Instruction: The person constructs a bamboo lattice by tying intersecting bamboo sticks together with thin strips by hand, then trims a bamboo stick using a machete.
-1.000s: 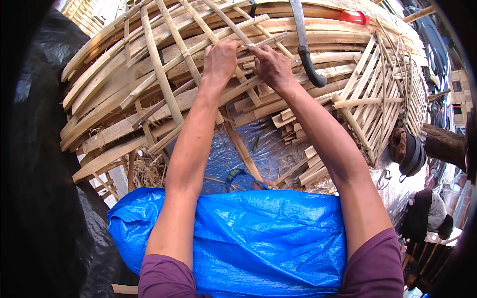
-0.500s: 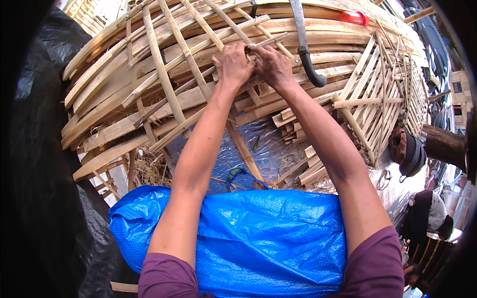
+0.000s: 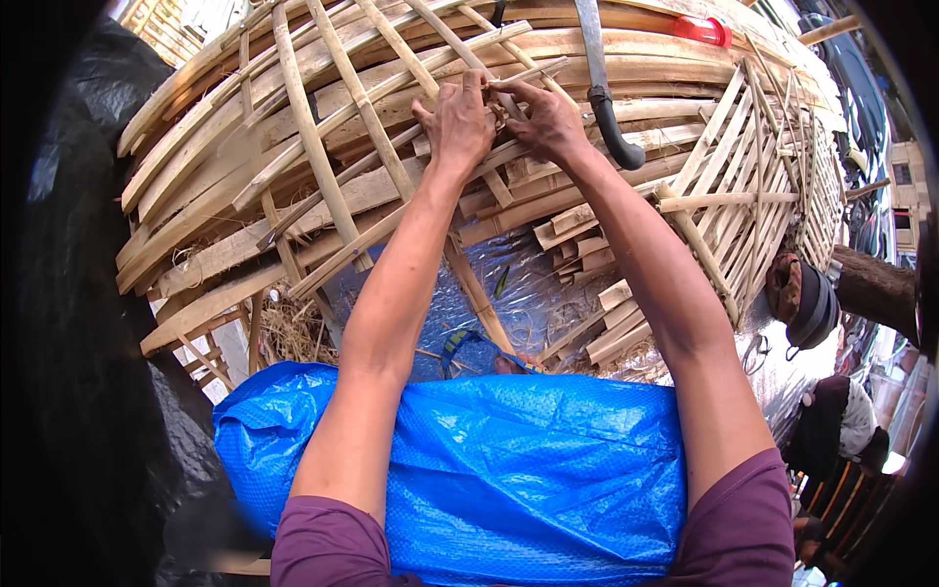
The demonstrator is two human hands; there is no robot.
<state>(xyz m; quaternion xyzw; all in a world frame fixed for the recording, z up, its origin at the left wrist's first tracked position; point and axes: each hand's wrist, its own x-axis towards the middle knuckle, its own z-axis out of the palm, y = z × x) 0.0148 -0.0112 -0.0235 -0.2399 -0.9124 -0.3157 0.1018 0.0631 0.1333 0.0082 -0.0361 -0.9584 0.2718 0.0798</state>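
Note:
Both my hands meet at a crossing of pale bamboo strips in an open lattice. My left hand is closed, its fingertips against the crossing. From the other side my right hand is closed too, with thumb and forefinger pinching at the same spot. A slanting bamboo strip runs down between the fingers. Something small, brown and curled shows at the joint, perhaps a tie, but the fingers partly hide it. Just right of my right hand lies a tool with a grey metal blade and a hooked black handle.
Split bamboo slats are stacked beneath the lattice. A denser woven bamboo panel is at right, with a red cup-like container farther back. Blue sheeting covers my lap; black sheeting hangs at left. A dark cap is at far right.
The fingers have shifted around the crossing. My right hand has curled and its forefinger has lifted slightly, showing more of the joint. The lattice has barely moved in view.

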